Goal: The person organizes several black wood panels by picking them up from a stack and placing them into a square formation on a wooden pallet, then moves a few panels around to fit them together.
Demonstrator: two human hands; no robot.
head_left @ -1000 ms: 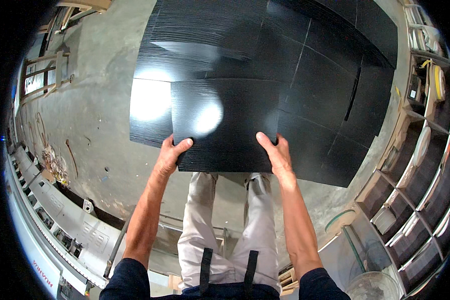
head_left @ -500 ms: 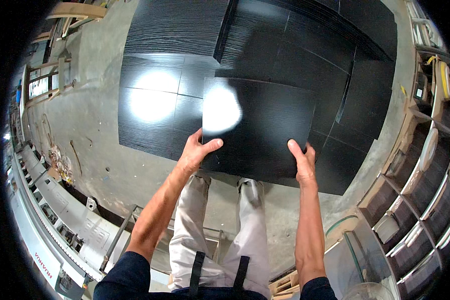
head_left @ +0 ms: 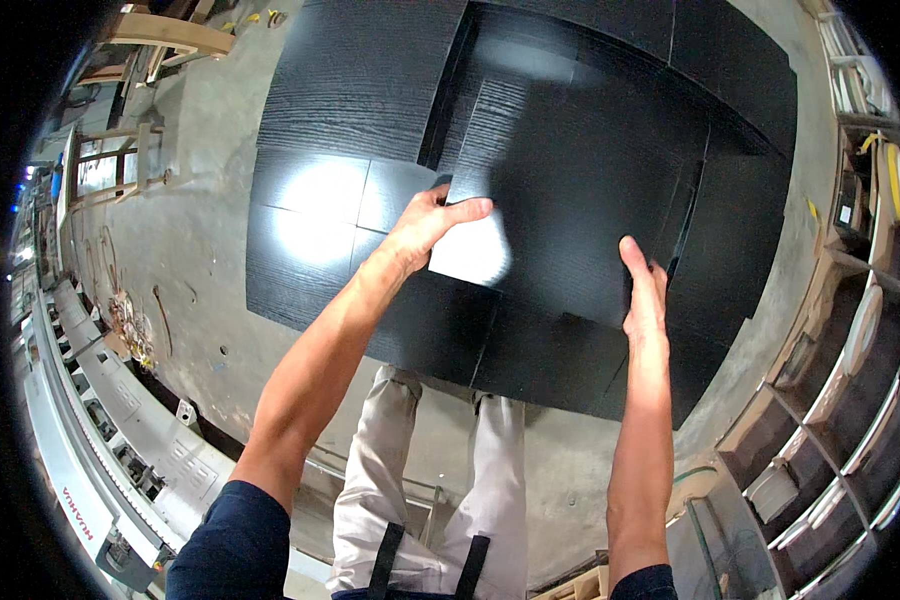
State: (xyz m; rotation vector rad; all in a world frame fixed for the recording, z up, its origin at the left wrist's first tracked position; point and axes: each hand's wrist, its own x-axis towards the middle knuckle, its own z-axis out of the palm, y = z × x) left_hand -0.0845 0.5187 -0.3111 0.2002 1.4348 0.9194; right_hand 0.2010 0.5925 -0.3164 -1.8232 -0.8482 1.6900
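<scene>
the black board [head_left: 570,190] is best kept level, with equal lift from both sides, so that no corner digs into the other black boards [head_left: 360,80] spread beneath and around it. its edges seem a little askew to theirs; a slight turn from both wrists should square it. lifting rather than dragging would spare the shiny, grained faces, and the fingers want care near the raised edges. whether it bears on the boards below or is held just above them, i cannot tell.

the left hand [head_left: 428,228] grips the board's left edge, thumb laid across the top, most of its fingers hidden. the right hand [head_left: 646,295] holds the opposite side near the front corner, thumb pointing forward along the top. the left forearm [head_left: 330,330] slants inward; the right forearm [head_left: 640,440] reaches almost straight ahead.
</scene>
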